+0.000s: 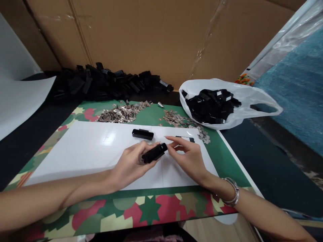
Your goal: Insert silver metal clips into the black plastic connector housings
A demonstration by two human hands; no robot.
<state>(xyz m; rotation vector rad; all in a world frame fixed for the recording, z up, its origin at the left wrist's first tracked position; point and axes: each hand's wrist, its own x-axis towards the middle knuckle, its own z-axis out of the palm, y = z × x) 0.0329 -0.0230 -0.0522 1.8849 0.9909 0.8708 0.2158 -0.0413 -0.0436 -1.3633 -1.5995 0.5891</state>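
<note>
My left hand (135,163) is closed around a small black rectangular plastic case (153,153), tilted up toward the right over the white sheet (101,158). Close to the right end of that case, my right hand (188,156) has its thumb and fingertips drawn together in a pinch; anything between them is too small to make out. Another black case (142,134) lies on the sheet just beyond my left hand. Behind my right fingers a flat black and white piece (186,138) is partly covered.
Small metal pieces lie in two heaps, left (123,112) and right (176,119), with a silver cone-shaped tip (160,105) between. A long pile of black parts (101,82) lines the back. A white plastic bag (242,116) holds more black parts. Cardboard (141,37) walls the rear.
</note>
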